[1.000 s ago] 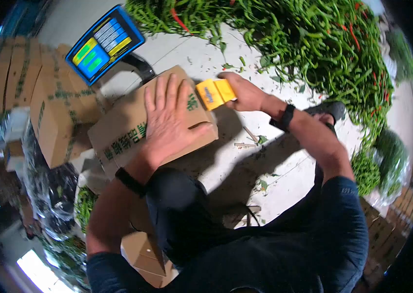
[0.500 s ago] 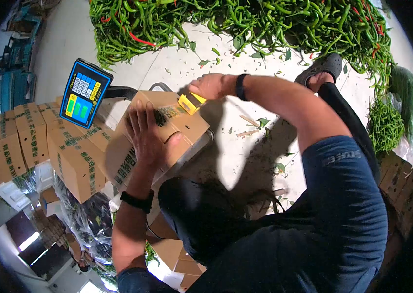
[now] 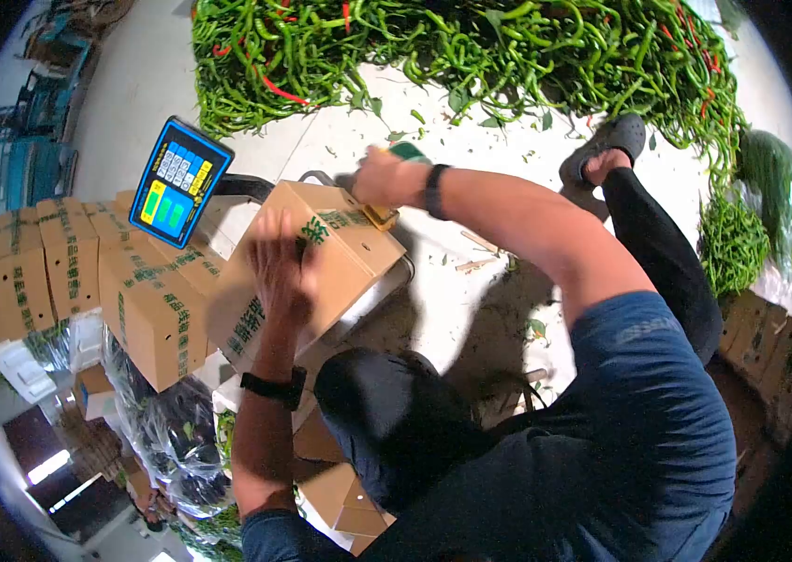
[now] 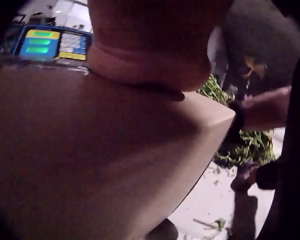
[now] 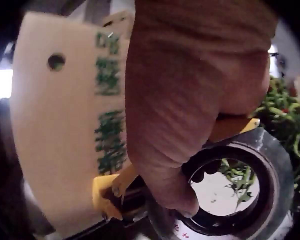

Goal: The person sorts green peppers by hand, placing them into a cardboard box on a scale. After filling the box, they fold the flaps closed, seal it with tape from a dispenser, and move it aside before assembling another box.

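A brown cardboard box (image 3: 344, 245) with green printed characters lies on a scale. My left hand (image 3: 279, 267) is over the top of the box with fingers extended, blurred in the head view. In the left wrist view the base of that hand (image 4: 150, 50) is right at the cardboard. At the box's far right end, my right hand (image 3: 384, 178) grips a yellow packing tape dispenser (image 3: 381, 217). The right wrist view shows the thumb on the clear tape roll (image 5: 277, 165) and the dispenser's yellow front against the box's end face.
A scale display (image 3: 178, 183) with green digits stands behind the box. Stacked cardboard boxes (image 3: 157, 309) are to the left. Green peppers (image 3: 508, 66) with a few red ones are heaped across the far floor. A foot in a grey clog (image 3: 606, 150) is at the right.
My right hand has brought the tape dispenser from the top of the box's right end over the edge onto its end face. My left hand stays over the top. The head view has shifted.
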The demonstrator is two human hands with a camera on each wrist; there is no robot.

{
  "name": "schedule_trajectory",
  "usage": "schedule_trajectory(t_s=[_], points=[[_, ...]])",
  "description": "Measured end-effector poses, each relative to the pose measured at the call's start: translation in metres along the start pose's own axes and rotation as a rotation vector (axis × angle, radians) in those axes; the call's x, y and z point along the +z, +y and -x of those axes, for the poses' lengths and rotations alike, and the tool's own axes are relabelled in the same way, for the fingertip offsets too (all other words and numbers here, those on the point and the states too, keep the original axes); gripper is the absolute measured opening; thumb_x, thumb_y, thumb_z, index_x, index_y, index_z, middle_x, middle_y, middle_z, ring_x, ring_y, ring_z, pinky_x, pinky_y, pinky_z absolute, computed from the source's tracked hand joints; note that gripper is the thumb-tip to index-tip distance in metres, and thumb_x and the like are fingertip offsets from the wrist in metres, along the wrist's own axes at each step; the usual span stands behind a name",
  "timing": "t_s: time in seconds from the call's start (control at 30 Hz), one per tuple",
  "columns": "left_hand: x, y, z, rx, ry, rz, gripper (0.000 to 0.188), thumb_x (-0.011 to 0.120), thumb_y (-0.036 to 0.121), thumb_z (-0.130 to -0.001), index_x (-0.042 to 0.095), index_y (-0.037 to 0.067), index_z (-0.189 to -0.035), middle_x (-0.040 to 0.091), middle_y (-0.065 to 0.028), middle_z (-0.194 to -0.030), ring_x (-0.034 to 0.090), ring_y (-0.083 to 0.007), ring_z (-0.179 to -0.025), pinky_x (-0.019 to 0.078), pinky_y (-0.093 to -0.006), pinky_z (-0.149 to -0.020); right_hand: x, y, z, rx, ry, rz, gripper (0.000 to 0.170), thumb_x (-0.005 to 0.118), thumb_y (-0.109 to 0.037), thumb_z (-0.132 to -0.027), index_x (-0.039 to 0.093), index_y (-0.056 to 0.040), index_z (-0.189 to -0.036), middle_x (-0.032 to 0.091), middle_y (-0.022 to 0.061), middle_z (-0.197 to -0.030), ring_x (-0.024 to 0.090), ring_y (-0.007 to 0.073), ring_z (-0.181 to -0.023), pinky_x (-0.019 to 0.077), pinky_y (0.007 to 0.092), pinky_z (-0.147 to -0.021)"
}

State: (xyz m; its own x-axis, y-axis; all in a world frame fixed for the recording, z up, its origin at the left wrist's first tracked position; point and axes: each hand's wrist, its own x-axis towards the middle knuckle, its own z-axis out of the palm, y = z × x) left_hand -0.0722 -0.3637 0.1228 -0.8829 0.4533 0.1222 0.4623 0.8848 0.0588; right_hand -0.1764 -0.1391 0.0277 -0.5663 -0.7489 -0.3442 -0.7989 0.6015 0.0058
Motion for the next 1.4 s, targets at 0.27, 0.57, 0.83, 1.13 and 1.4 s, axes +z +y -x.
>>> schedule_trajectory(t_s=[0.27, 0.57, 0.83, 1.13, 1.4], points=[[-0.005, -0.142, 0.148, -0.708, 0.042, 0.178, 0.06, 0.046, 0.029, -0.104, 0.028, -0.001, -0.153, 0.026, -0.0255, -0.158, 0.025, -0.0434, -0.146, 0.0197, -0.0492, -0.12, -0.01, 0.007, 0.055, 0.278, 0.801, -2.571, 0.033, 0.066, -0.003, -0.085, 0.058, 0.0034, -0.116, 0.067, 0.0086, -0.092, 0.069, 0.0216, -0.083, 0.0588, 0.0336, -0.077], [-0.046, -0.143, 0.156, -0.942, 0.224, 1.386, 0.06, 0.044, 0.03, -0.106, 0.024, 0.004, -0.156, 0.028, -0.0254, -0.159, 0.047, -0.0377, -0.135, 0.0401, -0.0412, -0.111, 0.045, -0.072, -0.036, 0.169, 0.967, -3.211, 0.049, 0.059, -0.022, -0.087, 0.051, 0.0052, -0.126, 0.064, 0.0213, -0.118, 0.066, 0.035, -0.104, 0.0575, 0.0458, -0.091], [-0.002, -0.13, 0.174, -0.928, 0.31, 1.533, 0.058, 0.044, 0.03, -0.106, 0.025, 0.006, -0.155, 0.032, -0.0256, -0.156, 0.05, -0.0371, -0.132, 0.0422, -0.0405, -0.108, 0.067, -0.075, 0.0, 0.293, 0.798, -3.037, 0.052, 0.055, -0.037, -0.09, 0.058, 0.003, -0.123, 0.063, 0.0237, -0.125, 0.062, 0.0368, -0.114, 0.0504, 0.0437, -0.101], [-0.011, -0.155, 0.189, -0.899, 0.287, 1.571, 0.057, 0.045, 0.03, -0.106, 0.026, 0.009, -0.155, 0.036, -0.0258, -0.154, 0.053, -0.0364, -0.129, 0.0446, -0.0398, -0.106, -0.07, -0.117, 0.094, 0.426, 0.81, -2.392, 0.054, 0.06, -0.015, -0.08, 0.054, 0.0009, -0.132, 0.063, 0.0121, -0.122, 0.063, 0.0255, -0.111, 0.0508, 0.0413, -0.099], [-0.097, -0.17, 0.166, -0.473, -0.035, -0.156, 0.06, 0.052, 0.036, -0.103, 0.029, 0.01, -0.153, 0.049, -0.0228, -0.144, 0.054, -0.0323, -0.127, 0.0454, -0.0397, -0.103, 0.062, -0.093, 0.035, 0.464, 0.714, -2.597, 0.035, 0.056, -0.006, -0.083, 0.063, 0.0017, -0.116, 0.069, 0.0102, -0.106, 0.067, 0.021, -0.095, 0.0541, 0.0363, -0.089]])
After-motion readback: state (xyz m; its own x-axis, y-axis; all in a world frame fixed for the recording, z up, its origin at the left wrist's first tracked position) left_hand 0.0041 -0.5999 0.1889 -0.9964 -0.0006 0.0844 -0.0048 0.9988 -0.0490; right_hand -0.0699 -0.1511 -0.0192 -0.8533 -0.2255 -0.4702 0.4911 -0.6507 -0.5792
